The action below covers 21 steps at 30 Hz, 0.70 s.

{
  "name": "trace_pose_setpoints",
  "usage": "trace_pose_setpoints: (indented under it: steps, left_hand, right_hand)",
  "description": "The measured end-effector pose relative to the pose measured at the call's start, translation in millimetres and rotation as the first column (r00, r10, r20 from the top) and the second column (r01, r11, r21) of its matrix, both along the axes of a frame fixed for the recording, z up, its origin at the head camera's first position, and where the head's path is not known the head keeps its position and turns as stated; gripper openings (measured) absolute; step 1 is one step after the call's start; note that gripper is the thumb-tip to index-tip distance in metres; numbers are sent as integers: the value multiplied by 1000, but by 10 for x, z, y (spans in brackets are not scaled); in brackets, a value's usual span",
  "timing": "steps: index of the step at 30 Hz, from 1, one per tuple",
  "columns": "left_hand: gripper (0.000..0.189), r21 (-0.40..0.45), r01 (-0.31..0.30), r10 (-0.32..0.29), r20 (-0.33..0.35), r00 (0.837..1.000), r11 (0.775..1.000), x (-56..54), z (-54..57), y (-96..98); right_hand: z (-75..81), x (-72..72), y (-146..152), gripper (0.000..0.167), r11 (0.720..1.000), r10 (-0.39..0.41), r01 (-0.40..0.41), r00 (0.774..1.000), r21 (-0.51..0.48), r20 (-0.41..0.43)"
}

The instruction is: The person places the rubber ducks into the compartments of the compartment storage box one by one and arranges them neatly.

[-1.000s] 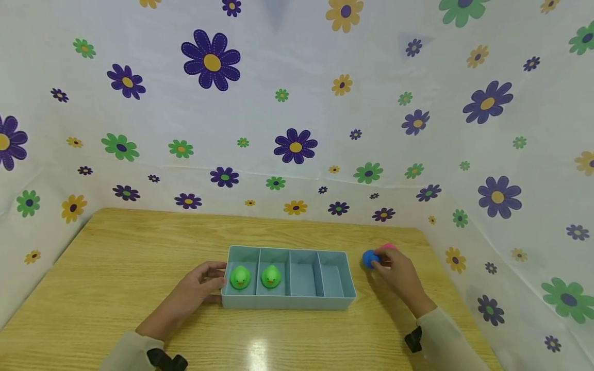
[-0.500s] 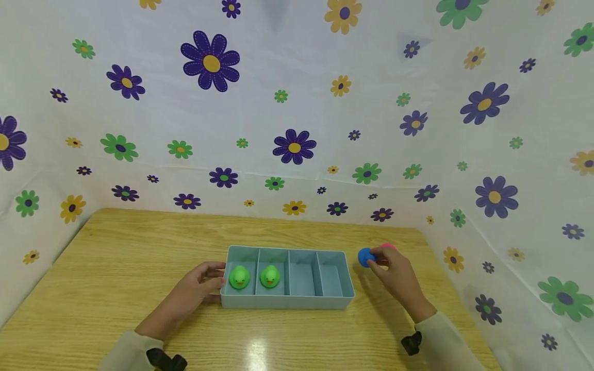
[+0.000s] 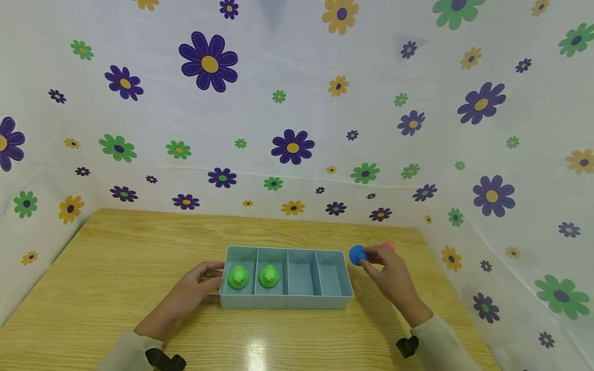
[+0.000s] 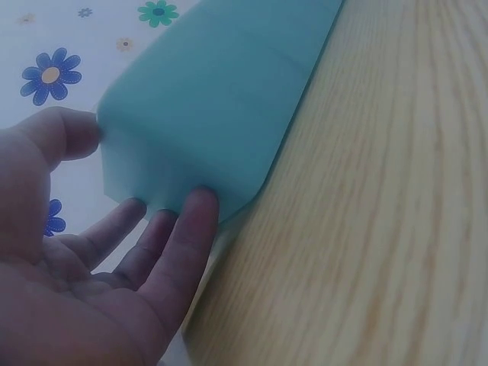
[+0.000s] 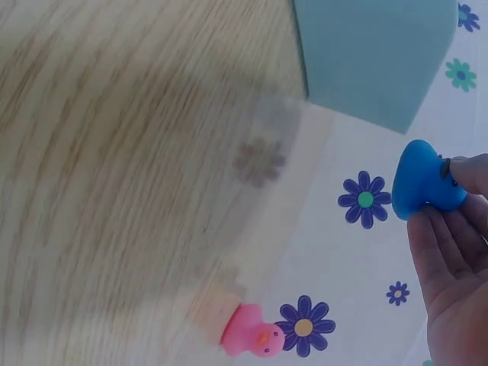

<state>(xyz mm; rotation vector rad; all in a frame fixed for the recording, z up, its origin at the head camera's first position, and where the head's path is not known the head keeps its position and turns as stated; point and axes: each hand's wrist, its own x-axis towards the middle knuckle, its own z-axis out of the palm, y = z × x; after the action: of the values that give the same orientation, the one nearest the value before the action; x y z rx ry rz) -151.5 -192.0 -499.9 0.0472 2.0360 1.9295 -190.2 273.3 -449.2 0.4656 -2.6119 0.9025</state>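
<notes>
A pale blue-green tray (image 3: 286,302) with several compartments stands on the table. In its two left compartments sit a green rubber duck (image 3: 238,277) and a second green rubber duck (image 3: 268,276). My left hand (image 3: 199,286) touches the tray's left end; the left wrist view shows spread fingertips (image 4: 200,206) against the end wall and the thumb at its edge. Between thumb and fingers my right hand (image 3: 392,270) pinches a blue rubber duck (image 5: 419,183), held above the table just off the tray's right end. A pink rubber duck (image 5: 252,332) is largely hidden behind that hand in the head view.
The wooden table (image 3: 153,242) is bordered at the back and both sides by a white cloth (image 3: 250,113) printed with flowers. Dark wrist cameras are strapped over both sleeves (image 3: 441,345).
My right hand has lifted the blue duck and carried it left, toward the tray's right end, away from the pink duck. The left hand stays at the tray; the head view has shifted slightly.
</notes>
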Motion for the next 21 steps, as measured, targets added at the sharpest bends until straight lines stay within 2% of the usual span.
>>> trace_pose_setpoints:
  steps: [7, 21]
  left_hand:
    - [56, -5, -10, 10, 1, 1000, 1000, -15, -12, -1]
    - [55, -18, -20, 19, -1, 1000, 1000, -37, -51, -8]
  right_hand:
    - [26, 32, -123, 28, 999, 49, -49, 996, 0, -77]
    - [51, 120, -393, 32, 982, 185, -189, 974, -19, -129]
